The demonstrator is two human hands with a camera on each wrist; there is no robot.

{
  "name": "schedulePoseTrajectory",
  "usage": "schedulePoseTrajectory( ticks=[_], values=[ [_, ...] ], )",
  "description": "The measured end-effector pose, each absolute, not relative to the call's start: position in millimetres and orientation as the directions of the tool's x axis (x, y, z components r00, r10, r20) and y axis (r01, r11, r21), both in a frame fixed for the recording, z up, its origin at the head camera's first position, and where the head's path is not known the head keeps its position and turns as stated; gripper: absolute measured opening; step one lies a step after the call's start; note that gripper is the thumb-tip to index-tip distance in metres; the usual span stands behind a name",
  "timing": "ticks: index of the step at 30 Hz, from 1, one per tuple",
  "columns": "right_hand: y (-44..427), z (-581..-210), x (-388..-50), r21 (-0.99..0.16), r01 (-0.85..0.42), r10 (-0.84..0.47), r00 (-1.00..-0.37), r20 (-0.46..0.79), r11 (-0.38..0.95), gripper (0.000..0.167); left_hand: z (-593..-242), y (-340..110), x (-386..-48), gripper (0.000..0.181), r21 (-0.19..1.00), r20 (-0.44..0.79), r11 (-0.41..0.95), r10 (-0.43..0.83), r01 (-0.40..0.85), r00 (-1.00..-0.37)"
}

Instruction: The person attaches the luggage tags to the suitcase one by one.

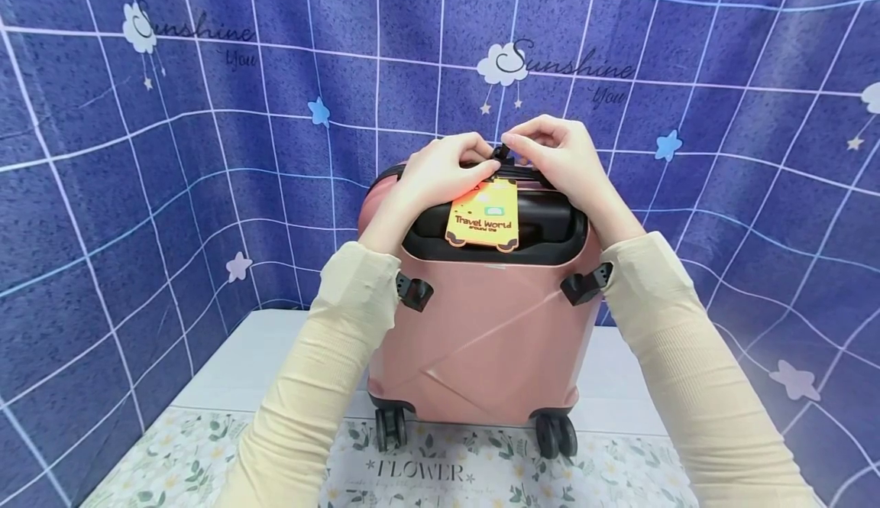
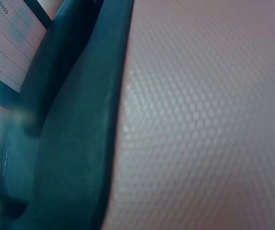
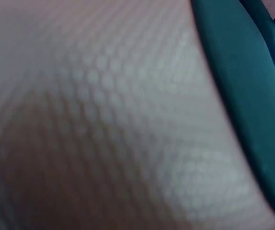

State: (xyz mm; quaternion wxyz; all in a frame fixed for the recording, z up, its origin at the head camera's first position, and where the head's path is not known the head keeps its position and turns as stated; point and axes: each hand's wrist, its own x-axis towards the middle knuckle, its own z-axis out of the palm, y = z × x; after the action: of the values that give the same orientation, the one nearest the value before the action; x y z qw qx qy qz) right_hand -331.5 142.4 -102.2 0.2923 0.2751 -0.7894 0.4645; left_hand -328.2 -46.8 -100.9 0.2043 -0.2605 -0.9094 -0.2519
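Observation:
A pink hard-shell suitcase [image 1: 481, 340] stands upright on its wheels, with a black handle recess [image 1: 543, 221] at its upper front. A yellow luggage tag [image 1: 483, 214] printed "Travel World" hangs over that recess by a black strap [image 1: 503, 152]. My left hand [image 1: 443, 168] pinches the strap just above the tag between thumb and fingers. From the other side, my right hand [image 1: 560, 158] pinches the strap's upper end. In the left wrist view the tag's lined back [image 2: 8, 43] shows beside the textured shell [image 2: 200, 115]. The right wrist view holds mostly blurred shell [image 3: 104, 105] and black trim [image 3: 243, 96].
The suitcase stands on a white surface [image 1: 275, 355] with a flowered mat [image 1: 199, 447] in front. A blue gridded curtain [image 1: 275, 149] hangs behind and at both sides. Black camera mounts [image 1: 415, 292] sit at both wrists, close to the shell.

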Motion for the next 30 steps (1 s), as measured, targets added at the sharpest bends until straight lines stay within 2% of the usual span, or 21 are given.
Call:
schedulePoseTrajectory(
  ticks=[8, 30],
  values=[
    [142.4, -102.3, -331.9, -0.53, -0.701, -0.188, -0.671, 0.717, 0.477, 0.021, -100.4, -46.8, -327.2, 0.028, 0.355, 0.498, 0.738, 0.371, 0.574, -0.784],
    [142.1, -100.4, -329.7, -0.572, -0.646, -0.22, -0.737, 0.638, 0.505, 0.024, -102.0, -46.7, -327.3, 0.026, 0.326, 0.513, 0.738, 0.387, 0.591, -0.766]
  ],
)
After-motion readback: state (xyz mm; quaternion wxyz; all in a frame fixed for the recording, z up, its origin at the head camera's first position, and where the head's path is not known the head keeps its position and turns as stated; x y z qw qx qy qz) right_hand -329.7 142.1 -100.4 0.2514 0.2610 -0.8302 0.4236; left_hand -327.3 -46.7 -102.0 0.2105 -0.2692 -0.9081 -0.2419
